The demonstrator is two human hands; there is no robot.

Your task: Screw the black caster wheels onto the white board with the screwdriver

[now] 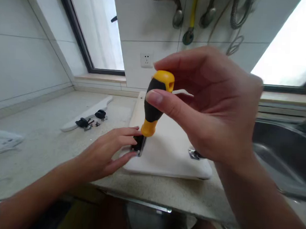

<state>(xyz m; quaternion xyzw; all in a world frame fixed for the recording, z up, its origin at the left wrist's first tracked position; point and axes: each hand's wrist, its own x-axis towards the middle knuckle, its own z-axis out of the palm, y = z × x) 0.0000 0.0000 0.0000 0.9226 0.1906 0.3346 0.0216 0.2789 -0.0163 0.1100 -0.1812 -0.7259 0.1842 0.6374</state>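
Observation:
My right hand (215, 108) grips the black and yellow handle of a stubby screwdriver (155, 104), held upright with its tip down on a small black and metal fitting (138, 143). That fitting sits at the near left corner of a white board (166, 153) lying flat on the counter. My left hand (109, 150) rests on the board's left edge, its fingers pinching the fitting steady. A second metal fitting (194, 154) shows on the board near its right corner, partly hidden behind my right wrist.
A narrow white panel (88, 115) lies further left on the speckled counter (44, 146), with black fittings and loose screws (89, 122) beside it. A steel sink (282, 153) is at the right. A white cloth-like thing (1, 139) lies at the far left. Hoses hang on the tiled wall.

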